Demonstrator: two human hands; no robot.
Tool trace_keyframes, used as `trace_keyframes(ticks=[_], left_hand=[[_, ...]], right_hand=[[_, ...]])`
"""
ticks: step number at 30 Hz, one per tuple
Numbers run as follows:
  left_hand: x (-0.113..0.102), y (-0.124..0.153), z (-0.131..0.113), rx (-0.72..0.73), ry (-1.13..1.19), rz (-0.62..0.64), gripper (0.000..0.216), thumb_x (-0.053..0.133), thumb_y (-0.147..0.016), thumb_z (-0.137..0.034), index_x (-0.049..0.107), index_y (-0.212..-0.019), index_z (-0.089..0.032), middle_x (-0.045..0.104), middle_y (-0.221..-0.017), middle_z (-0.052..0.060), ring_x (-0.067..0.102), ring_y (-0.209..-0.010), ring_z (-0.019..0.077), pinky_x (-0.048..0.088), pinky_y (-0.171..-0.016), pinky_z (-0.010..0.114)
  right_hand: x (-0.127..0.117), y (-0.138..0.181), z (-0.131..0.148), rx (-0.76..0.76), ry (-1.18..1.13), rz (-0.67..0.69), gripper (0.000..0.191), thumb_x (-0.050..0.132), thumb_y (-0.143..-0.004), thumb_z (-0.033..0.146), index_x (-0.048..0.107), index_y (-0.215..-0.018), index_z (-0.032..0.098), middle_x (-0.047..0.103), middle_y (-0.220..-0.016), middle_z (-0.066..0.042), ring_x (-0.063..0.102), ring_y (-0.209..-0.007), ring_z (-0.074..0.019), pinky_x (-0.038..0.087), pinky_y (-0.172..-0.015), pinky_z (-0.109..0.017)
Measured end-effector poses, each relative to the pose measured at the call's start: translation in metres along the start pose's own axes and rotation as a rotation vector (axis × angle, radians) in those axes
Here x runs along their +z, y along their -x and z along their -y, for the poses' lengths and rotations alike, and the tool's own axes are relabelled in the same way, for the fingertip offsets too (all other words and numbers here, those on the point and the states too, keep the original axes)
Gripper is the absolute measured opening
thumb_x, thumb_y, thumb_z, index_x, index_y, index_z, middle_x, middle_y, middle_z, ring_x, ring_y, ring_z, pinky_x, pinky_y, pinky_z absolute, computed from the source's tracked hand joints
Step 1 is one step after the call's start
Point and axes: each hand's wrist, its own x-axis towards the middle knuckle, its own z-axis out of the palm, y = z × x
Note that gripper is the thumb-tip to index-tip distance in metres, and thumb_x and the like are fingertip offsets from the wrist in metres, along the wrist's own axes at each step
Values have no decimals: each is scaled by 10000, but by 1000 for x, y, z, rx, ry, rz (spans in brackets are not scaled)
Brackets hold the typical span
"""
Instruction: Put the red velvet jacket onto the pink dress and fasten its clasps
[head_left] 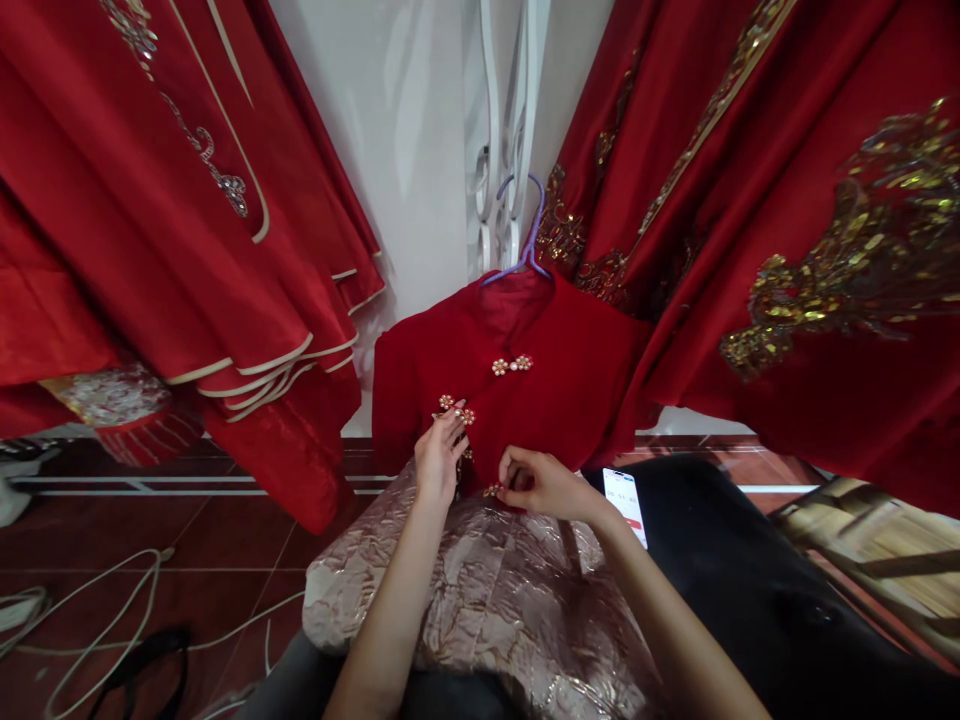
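A short red jacket (577, 360) hangs from a purple hanger (531, 245) in front of me. A pair of pearl-and-gold flower clasps (513, 366) joins its front below the collar. My left hand (439, 458) is closed at the jacket's front edge, its fingertips beside more flower clasps (447, 402). Lower down, my right hand (538, 482) is pinched at another flower clasp (492, 490) by the hem. Its fingertips partly hide what they hold. Below the jacket, a shiny pinkish crinkled fabric (517, 590) spreads over my lap.
Red gowns with pale trim (247, 250) hang at the left, and red gowns with gold sequins (847, 260) at the right. A lit phone (625, 506) lies on a black surface (720, 560). White cables (142, 600) trail over the tiled floor. White scrolled metalwork (517, 120) stands behind the hanger.
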Motion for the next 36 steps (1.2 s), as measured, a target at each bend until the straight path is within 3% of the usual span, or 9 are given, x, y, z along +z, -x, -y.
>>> trace_keyframes(ticks=[5, 19, 25, 29, 31, 33, 36], left_hand=[[0, -1, 4, 28, -5, -34, 313, 707, -687, -314, 718, -965, -171, 731, -1050, 102, 672, -947, 179, 484, -845, 304], [1, -3, 3, 53, 53, -76, 289, 726, -699, -342, 723, -931, -169, 735, -986, 70, 669, -856, 143, 480, -769, 250], [2, -7, 9, 91, -58, -140, 322, 733, -667, -355, 715, -928, -168, 735, -1002, 64, 673, -868, 146, 465, -698, 210], [9, -2, 7, -8, -112, -31, 387, 717, -713, -453, 718, -970, -164, 740, -954, 82, 682, -869, 180, 490, -705, 246], [17, 1, 0, 86, -220, 81, 380, 685, -757, -487, 727, -930, -152, 735, -942, 97, 675, -904, 201, 504, -750, 270], [28, 1, -11, 329, -386, 166, 340, 662, -802, -448, 718, -987, -167, 721, -978, 87, 663, -902, 189, 510, -758, 261], [45, -3, -30, 696, -768, 235, 311, 584, -881, -382, 661, -1145, -237, 661, -1055, 60, 627, -797, 136, 510, -649, 224]], right_hand=[[1, 0, -2, -10, -8, -3, 139, 643, -734, 177, 527, -809, 196, 592, -687, 38, 561, -630, -101, 439, -595, -212], [4, 1, 0, -17, -4, 0, 131, 618, -758, 185, 504, -819, 206, 582, -676, 45, 559, -620, -99, 433, -592, -212], [3, 3, 8, -20, 50, 0, 130, 613, -747, 163, 503, -804, 206, 596, -682, 37, 575, -633, -110, 436, -599, -221], [-6, 9, 14, 1, 103, 51, 131, 612, -735, 158, 513, -807, 205, 607, -681, 30, 573, -615, -117, 432, -582, -229], [-15, 15, 16, 16, 146, 87, 133, 619, -721, 155, 522, -801, 202, 612, -690, 24, 568, -613, -118, 429, -576, -231], [-24, 21, 17, 31, 200, 98, 140, 628, -706, 152, 524, -787, 200, 613, -696, 21, 564, -617, -118, 425, -572, -231], [-36, 30, 17, 67, 243, 131, 146, 633, -710, 169, 530, -811, 194, 625, -716, 10, 572, -638, -122, 434, -585, -232]])
